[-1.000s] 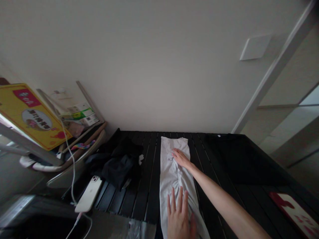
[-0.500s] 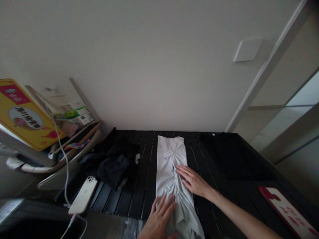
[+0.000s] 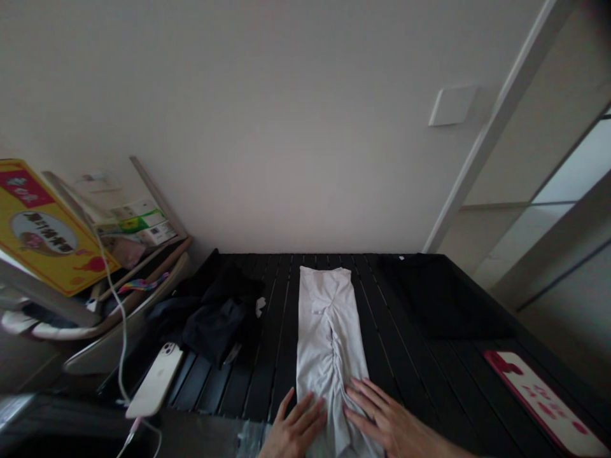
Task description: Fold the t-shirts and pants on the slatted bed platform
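White, wrinkly cloth (image 3: 315, 350) on the tabletop (image 3: 282, 343) might bunch up if the left hand (image 3: 292, 434) and right hand (image 3: 379, 420), spread flat on its near part, push crooked.

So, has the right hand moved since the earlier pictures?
Yes. Judged against the far edge of the black slatted table, the right hand has moved toward the person, along the pale garment.

A yellow package (image 3: 50, 229), well left of the left hand (image 3: 296, 429), is bearing Chinese characters too blurred to read.
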Motion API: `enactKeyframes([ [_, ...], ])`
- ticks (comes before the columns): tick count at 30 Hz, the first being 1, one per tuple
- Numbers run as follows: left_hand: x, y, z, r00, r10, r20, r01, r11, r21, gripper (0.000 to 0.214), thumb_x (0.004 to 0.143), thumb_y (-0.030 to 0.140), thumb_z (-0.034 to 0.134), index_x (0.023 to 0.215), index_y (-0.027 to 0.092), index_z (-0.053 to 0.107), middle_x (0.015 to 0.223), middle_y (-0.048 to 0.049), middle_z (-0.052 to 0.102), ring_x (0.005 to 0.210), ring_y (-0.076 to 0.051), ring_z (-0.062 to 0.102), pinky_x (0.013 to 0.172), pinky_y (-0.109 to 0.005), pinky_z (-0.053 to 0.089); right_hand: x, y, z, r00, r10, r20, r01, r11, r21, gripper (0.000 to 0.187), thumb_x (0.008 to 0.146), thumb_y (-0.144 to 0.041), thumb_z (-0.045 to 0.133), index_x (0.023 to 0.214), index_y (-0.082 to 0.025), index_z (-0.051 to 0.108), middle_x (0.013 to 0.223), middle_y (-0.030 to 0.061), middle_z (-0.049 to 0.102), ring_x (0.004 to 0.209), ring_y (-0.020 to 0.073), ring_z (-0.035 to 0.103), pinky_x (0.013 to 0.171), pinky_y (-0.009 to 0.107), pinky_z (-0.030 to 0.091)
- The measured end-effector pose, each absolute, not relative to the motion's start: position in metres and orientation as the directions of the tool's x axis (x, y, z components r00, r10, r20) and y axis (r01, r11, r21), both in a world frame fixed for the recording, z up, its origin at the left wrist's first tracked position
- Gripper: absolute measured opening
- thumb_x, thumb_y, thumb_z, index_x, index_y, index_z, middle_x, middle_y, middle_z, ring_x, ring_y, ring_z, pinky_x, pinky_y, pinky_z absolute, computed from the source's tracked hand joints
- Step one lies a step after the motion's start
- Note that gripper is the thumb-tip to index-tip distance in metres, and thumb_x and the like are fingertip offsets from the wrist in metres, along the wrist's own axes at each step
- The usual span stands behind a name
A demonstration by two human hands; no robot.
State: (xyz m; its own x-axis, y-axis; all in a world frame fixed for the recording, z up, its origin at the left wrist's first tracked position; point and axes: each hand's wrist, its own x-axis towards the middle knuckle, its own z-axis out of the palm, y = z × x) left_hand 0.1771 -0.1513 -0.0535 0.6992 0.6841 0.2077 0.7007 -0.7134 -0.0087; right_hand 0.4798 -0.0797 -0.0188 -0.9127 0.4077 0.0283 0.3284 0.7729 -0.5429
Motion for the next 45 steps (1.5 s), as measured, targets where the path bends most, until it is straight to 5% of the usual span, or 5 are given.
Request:
enactKeyframes([
  [8,0.187,-0.151,-0.016,0.651,0.743,-0.157,0.598,-0.374,0.709,0.027,0.082,0.017,0.046,0.101,0.021,0.066,0.086,0.0027,0.071,0.078,-0.013,0.065,0.072,-0.018,0.047,0.47,-0.095,-0.005,-0.846,0.533,0.009,0.297,0.486,-0.822,0.032,0.086,-0.039,0.047,0.1,-0.021,0.069,0.093,0.0077,0.07,0.091,0.0204,0.063,0.085,0.031,0.048],
  [16,0.199,-0.087,0.032,0.197,0.978,-0.075,0.384,-0.006,0.923,0.017,0.084,0.024,0.048,0.089,0.014,0.06,0.079,0.0024,0.057,0.074,-0.012,0.049,0.067,-0.018,0.04,0.455,-0.032,-0.001,-0.533,0.846,-0.003,0.285,0.176,-0.942,0.032,0.08,-0.035,0.051,0.104,-0.019,0.065,0.097,0.0054,0.068,0.096,0.0224,0.061,0.087,0.033,0.048],
  [26,0.224,0.045,0.023,-0.294,0.948,0.121,0.671,0.115,0.732,0.051,0.093,0.025,0.038,0.141,0.013,0.033,0.142,-0.0169,0.045,0.13,-0.026,0.042,0.103,-0.039,0.036,0.405,0.087,-0.002,0.023,0.992,0.121,0.627,0.08,-0.775,0.056,0.09,-0.04,0.038,0.135,-0.008,0.043,0.13,0.0237,0.055,0.124,0.0352,0.048,0.1,0.051,0.038],
  [31,0.242,0.031,-0.024,-0.105,0.985,0.137,0.948,0.058,0.314,0.05,0.094,0.029,0.037,0.144,0.028,0.037,0.156,-0.0032,0.027,0.145,-0.027,0.011,0.115,-0.051,0.015,0.398,0.068,-0.052,-0.213,0.947,0.24,0.837,0.303,-0.456,0.055,0.094,-0.043,0.034,0.146,-0.024,0.034,0.157,0.0087,0.023,0.144,0.029,0.016,0.114,0.053,0.017],
  [45,0.24,0.002,-0.028,-0.42,0.897,0.138,0.892,0.381,0.241,0.048,0.096,0.029,0.034,0.137,0.007,0.04,0.13,-0.0219,0.052,0.12,-0.032,0.051,0.095,-0.043,0.042,0.41,0.049,-0.062,0.047,0.994,0.096,0.936,-0.01,-0.352,0.053,0.096,-0.043,0.028,0.138,-0.014,0.042,0.138,0.0221,0.047,0.125,0.0331,0.047,0.097,0.047,0.041],
])
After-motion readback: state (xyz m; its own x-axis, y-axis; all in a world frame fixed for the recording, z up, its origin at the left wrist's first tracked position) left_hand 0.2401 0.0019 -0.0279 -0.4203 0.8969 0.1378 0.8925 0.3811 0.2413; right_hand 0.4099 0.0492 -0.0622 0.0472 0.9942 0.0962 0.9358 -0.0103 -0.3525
